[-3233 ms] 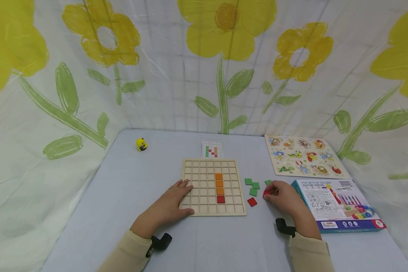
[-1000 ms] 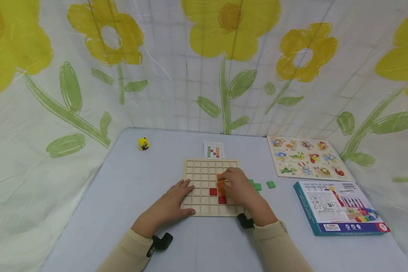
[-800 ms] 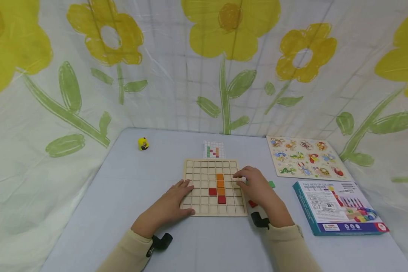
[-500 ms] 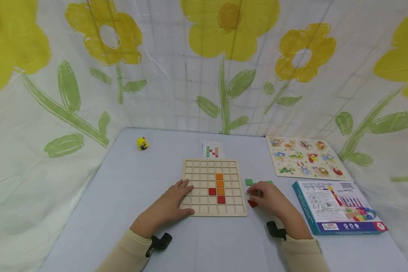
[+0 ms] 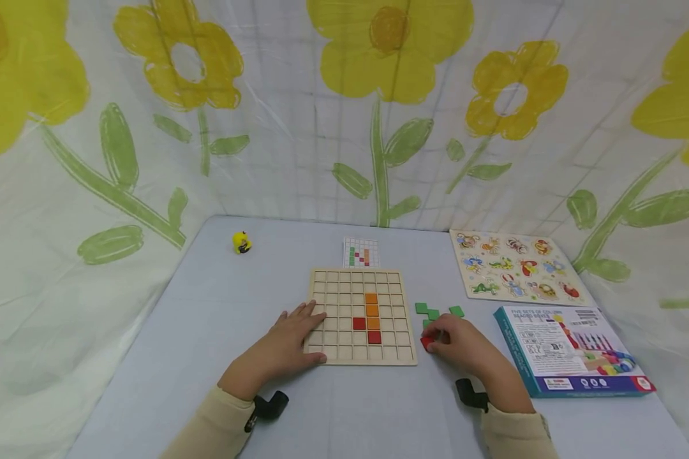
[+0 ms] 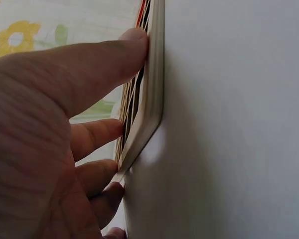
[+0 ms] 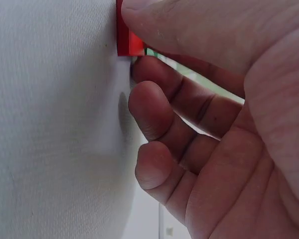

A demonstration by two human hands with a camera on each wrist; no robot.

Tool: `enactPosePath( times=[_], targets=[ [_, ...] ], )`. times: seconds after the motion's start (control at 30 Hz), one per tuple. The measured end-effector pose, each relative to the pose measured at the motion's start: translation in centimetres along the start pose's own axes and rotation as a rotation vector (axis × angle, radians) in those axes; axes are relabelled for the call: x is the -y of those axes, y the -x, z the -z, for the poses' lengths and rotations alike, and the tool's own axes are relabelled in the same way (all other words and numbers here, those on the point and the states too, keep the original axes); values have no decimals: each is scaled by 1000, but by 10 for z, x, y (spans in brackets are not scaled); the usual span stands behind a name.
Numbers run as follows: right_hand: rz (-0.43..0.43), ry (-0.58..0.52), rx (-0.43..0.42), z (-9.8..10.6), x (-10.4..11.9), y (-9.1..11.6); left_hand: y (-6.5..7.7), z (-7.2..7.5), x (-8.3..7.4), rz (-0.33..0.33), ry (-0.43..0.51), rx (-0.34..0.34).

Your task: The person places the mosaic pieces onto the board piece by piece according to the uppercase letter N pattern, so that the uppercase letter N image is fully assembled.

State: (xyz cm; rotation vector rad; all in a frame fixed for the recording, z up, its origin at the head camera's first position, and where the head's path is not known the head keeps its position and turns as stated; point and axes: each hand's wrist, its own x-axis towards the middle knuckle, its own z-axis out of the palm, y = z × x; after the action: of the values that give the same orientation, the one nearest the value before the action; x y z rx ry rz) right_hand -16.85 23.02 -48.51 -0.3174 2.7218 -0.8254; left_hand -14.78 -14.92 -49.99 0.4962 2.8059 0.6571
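Left hand lies spread; right hand pinches.

The tiles are red, orange and green.

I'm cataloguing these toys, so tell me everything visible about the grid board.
The grid board looks wooden: pale, roughly square, rimmed, with dividers forming cells. It lies flat on the table. Three orange tiles sit in one column, a red tile below, another red tile left of the lowest orange. The left hand touches its left side.
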Motion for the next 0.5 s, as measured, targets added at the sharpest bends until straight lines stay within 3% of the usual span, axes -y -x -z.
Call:
enactPosePath(
  times=[0.27,0.4,0.5],
  targets=[
    [-35,-60,-7,-2,4,-1,3,8,7,21,-12,0],
    [-6,-67,-55,0,9,-8,4,11,7,19,-6,0],
    [33,-68,-87,1,25,-20,5,13,7,25,0,-3]
  ],
)
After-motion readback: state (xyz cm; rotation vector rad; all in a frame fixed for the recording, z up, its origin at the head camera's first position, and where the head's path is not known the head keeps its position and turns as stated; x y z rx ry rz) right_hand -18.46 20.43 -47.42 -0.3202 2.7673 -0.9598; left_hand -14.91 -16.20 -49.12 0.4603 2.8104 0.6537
